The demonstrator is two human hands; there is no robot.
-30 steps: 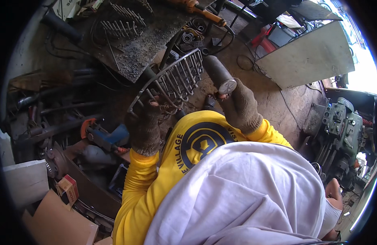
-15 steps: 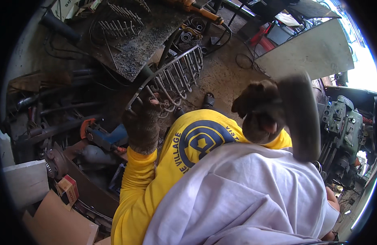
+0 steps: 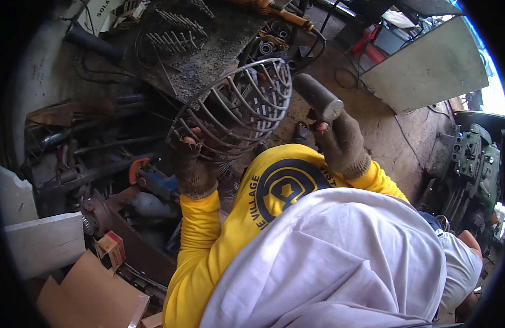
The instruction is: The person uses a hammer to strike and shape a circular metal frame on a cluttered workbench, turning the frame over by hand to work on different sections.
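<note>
My left hand (image 3: 195, 169), in a dark fingerless knit glove, grips the lower left end of a rounded metal cage (image 3: 288, 87). The cage is made of bent rods joined to a curved rim, and it is held tilted in front of me. My right hand (image 3: 346, 143), gloved the same way, is closed around a hammer; its thick cylindrical metal head (image 3: 317, 96) is beside the cage's right edge. Whether the head touches the rim I cannot tell. My right fingers hide most of the handle.
A gritty workbench (image 3: 206, 68) with rows of metal rods (image 3: 173, 41) and an orange power tool (image 3: 285, 16) stands ahead. Scrap bars and a blue-and-orange tool (image 3: 159, 180) crowd the left. Cardboard (image 3: 88, 290) lies lower left. A green machine (image 3: 474, 158) and another person's arm (image 3: 471, 243) are at right.
The hammer has come down from its raised, blurred position at right to beside the cage. The cage has turned in my left hand, showing more of its rods.
</note>
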